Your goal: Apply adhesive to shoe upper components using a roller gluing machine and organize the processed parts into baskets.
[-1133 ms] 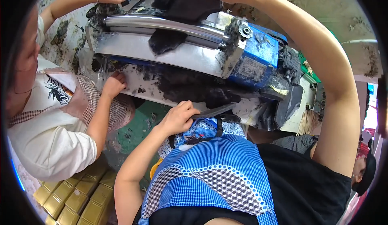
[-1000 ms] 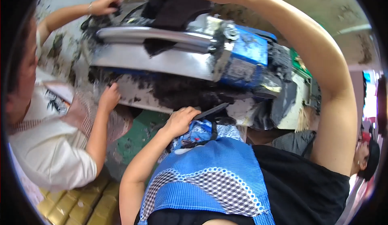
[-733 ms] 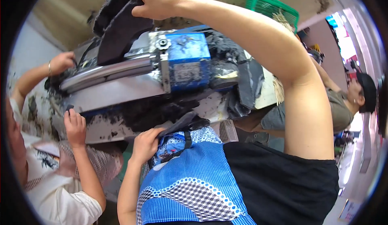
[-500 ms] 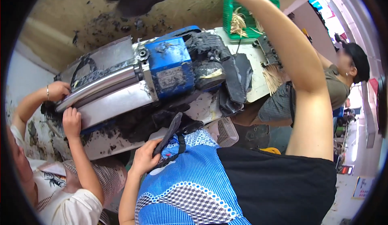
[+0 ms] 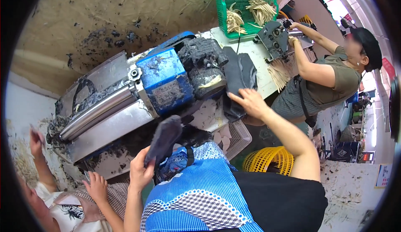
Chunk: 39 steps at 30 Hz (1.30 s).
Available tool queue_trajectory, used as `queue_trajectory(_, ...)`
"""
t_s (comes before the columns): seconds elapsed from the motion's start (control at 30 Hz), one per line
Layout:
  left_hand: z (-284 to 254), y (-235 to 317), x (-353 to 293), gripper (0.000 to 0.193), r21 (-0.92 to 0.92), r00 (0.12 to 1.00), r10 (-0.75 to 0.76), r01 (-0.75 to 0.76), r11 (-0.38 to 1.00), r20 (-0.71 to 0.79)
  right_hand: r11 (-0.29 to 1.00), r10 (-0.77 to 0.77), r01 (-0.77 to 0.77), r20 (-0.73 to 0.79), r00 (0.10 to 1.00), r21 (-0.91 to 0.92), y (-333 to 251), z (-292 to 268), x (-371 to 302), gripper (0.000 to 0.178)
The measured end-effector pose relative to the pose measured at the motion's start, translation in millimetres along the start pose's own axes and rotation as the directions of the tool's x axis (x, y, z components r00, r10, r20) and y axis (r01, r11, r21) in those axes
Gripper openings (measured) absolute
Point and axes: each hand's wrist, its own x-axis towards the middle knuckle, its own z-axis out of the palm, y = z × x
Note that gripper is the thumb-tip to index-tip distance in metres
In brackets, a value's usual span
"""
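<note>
My left hand is closed on a dark grey fuzzy, sole-shaped piece, raised in front of my blue checked apron. My right hand reaches across the front, fingers stretched out and apart. Its fingertips are at the edge of a loose pile of dark grey sole-shaped pieces on the table corner. Left of that pile lies a blue roller machine with shiny metal rollers and a smooth metal plate. Dark lint clings to it.
A co-worker's hands are at the left, off the machine. Another person handles a second metal machine at the right. A green basket of pale strips stands behind. Below the table are a white crate and a yellow basket.
My right arm has come down from high up, where a large dark shape was near the hand, to the pile. My left hand has lifted its piece slightly. The left co-worker's hands have left the rollers.
</note>
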Motion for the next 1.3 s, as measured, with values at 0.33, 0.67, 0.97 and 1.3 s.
queue_trajectory(0.33, -48, -43, -60, 0.038, -0.333, 0.762, -0.47, 0.346, 0.877, -0.446, 0.908, 0.129, 0.09, -0.479, 0.868, 0.408, -35, -118, 117, 0.035)
queue_trajectory(0.67, -43, -88, 17, 0.045, -0.308, 0.708, -0.471, 0.358, 0.881, -0.526, 0.833, -0.457, 0.224, 0.399, 0.795, 0.506, -251, -159, 422, 0.08)
queue_trajectory(0.97, 40, -64, -62, 0.041, 0.114, 0.756, -0.16, 0.297, 0.948, -0.635, 0.798, -0.412, 0.197, 0.279, 0.867, 0.569, -270, -119, 472, 0.058)
queue_trajectory(1.3, 101, -67, 14, 0.045, -0.185, 0.979, -0.199, 0.203, 0.961, 0.04, 0.862, -0.359, 0.388, -0.146, 0.922, 0.325, -266, -167, 396, 0.028)
